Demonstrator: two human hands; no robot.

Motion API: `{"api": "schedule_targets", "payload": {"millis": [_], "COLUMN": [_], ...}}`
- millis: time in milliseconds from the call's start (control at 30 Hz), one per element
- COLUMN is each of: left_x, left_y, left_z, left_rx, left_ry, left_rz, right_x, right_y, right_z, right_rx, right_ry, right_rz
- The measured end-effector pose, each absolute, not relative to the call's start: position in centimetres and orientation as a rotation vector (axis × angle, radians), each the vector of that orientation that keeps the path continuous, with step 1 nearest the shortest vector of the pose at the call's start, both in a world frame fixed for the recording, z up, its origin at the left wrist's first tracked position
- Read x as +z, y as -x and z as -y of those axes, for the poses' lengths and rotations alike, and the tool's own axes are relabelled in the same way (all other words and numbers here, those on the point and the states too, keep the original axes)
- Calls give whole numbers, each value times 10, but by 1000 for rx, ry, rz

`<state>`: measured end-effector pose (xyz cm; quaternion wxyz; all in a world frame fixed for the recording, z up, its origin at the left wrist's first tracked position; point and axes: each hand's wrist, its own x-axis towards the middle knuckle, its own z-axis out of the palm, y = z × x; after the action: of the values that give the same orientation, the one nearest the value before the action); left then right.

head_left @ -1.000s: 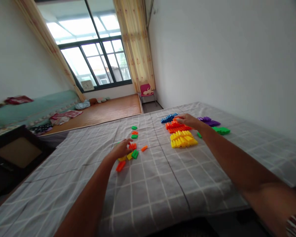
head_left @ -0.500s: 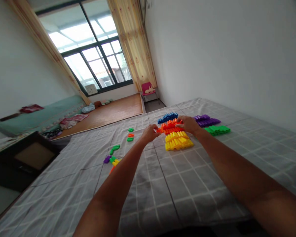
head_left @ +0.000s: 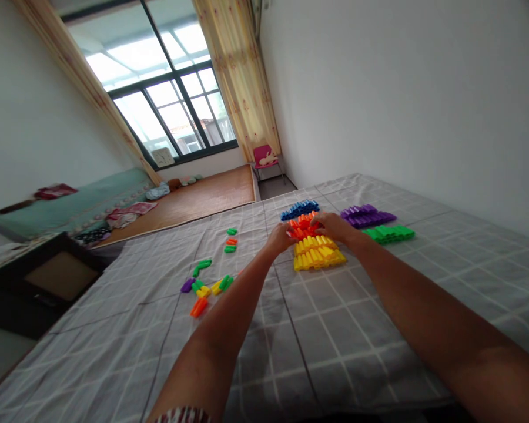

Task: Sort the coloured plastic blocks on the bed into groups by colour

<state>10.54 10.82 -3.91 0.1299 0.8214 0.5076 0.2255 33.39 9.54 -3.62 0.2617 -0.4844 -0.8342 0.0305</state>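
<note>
My left hand (head_left: pixel 282 236) grips the left end of the orange pieces (head_left: pixel 302 223), which lie in rows on the checked grey sheet. At their right end my right hand (head_left: pixel 328 225) has its fingers closed on the same pieces. Just nearer than the orange rows is a stack of yellow pieces (head_left: pixel 320 257). Blue pieces (head_left: pixel 300 209) lie beyond the orange ones. To the right of my right hand are purple pieces (head_left: pixel 367 216) and green pieces (head_left: pixel 388 234). The fingertips of both hands are partly hidden among the orange pieces.
Loose small pieces lie scattered left of my left arm, among them an orange one (head_left: pixel 198 307), a purple one (head_left: pixel 187 285) and a green one (head_left: pixel 232 231). A white wall (head_left: pixel 401 106) stands at the right. A dark cabinet (head_left: pixel 39 282) is at the left.
My left hand has moved right and slightly nearer, up against the orange pieces, whose rows now span less width. More loose pieces show beside my left arm.
</note>
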Motion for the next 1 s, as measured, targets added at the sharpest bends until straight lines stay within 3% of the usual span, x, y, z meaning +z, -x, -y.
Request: {"api": "schedule_targets", "payload": {"millis": [467,567,767,1000], "left_x": [-34,-17,5,-17], "left_y": [-104,-69,46,76], "left_z": [-101,-110,-130,-128], "left_rx": [713,689,491,391], "left_ry": [-2373,-2421,-2152,-2152], "left_rz": [-1435,-1508,-2124,-2093], "right_x": [-31,-27,-19,-17], "right_y": [-331,-331,-330,-328], "right_z": [-89,-84,-72,-67], "right_rx": [154,105,26,28], "right_ry": [1331,1269,1204,1266], "right_rz": [2162,2048,1950,1979]}}
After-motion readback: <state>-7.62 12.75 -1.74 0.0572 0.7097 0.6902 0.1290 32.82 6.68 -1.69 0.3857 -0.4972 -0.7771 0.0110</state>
